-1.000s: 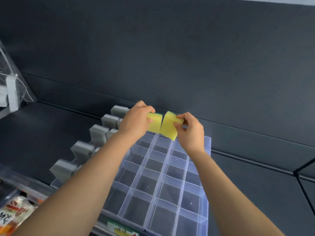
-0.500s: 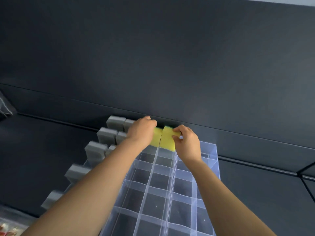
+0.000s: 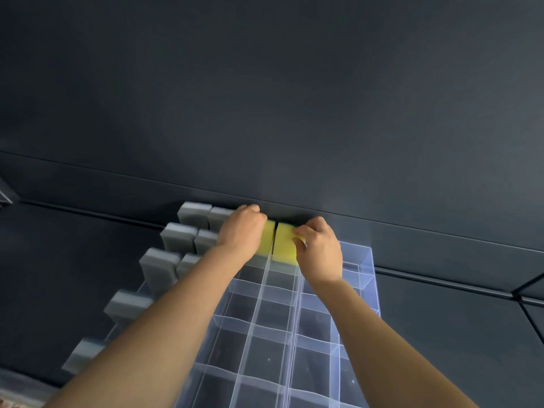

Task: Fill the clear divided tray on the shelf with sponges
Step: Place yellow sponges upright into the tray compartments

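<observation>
**Two yellow sponges at the tray's far edge**

Along the left edge of the clear divided plastic tray: upright grey rectangular foam sponges, two columns. At the far edge, left hand curled round a yellow rectangular sponge. Just beside it, a second yellow sponge, pinched by the right hand. Nearer cells and far right corner open. Dark back wall close behind.

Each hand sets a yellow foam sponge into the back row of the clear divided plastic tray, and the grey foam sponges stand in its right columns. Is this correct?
No: the head view shows the grey foam sponges in the left columns of the clear divided plastic tray, not the right. The left hand and right hand each hold a yellow foam sponge at its back row.
</observation>
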The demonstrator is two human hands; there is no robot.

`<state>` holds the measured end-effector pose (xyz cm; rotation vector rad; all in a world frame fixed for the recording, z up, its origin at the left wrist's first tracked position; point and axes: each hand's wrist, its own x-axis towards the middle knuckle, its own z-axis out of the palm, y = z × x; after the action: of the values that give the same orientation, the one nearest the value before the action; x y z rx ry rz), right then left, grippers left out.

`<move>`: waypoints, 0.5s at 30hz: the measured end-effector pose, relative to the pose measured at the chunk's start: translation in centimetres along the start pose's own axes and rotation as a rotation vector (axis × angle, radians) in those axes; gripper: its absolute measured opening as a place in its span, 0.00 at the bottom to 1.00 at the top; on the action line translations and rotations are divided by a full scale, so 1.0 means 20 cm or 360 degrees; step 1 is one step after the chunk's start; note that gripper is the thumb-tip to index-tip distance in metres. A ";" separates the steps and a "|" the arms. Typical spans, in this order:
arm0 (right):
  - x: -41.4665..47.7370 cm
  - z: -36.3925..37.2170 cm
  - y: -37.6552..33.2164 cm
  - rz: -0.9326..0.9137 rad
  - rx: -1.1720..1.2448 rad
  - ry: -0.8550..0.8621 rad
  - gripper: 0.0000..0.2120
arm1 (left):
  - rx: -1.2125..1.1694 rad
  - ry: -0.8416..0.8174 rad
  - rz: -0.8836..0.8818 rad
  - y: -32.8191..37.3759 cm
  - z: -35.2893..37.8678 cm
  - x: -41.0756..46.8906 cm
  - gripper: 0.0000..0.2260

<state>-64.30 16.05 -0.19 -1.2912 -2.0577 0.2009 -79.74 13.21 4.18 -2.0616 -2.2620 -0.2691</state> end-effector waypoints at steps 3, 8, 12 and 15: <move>-0.01 -0.01 0.00 -0.0019 -0.0039 -0.0009 0.07 | -0.0041 0.0003 0.0024 -0.02 0.02 0.00 0.16; -0.02 -0.04 -0.01 -0.0030 -0.0091 -0.0083 0.13 | -0.0060 0.0000 0.0043 -0.02 0.02 -0.01 0.14; -0.05 -0.06 -0.04 0.0016 -0.0120 -0.0135 0.16 | -0.0065 -0.0014 0.0044 -0.03 0.02 -0.05 0.12; -0.09 -0.08 -0.04 0.0064 -0.0133 -0.0145 0.16 | -0.0058 -0.0020 0.0052 -0.03 0.01 -0.08 0.12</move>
<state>-63.44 13.85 0.58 -1.3986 -2.1381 0.1971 -80.15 11.67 3.68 -2.1218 -2.2448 -0.2986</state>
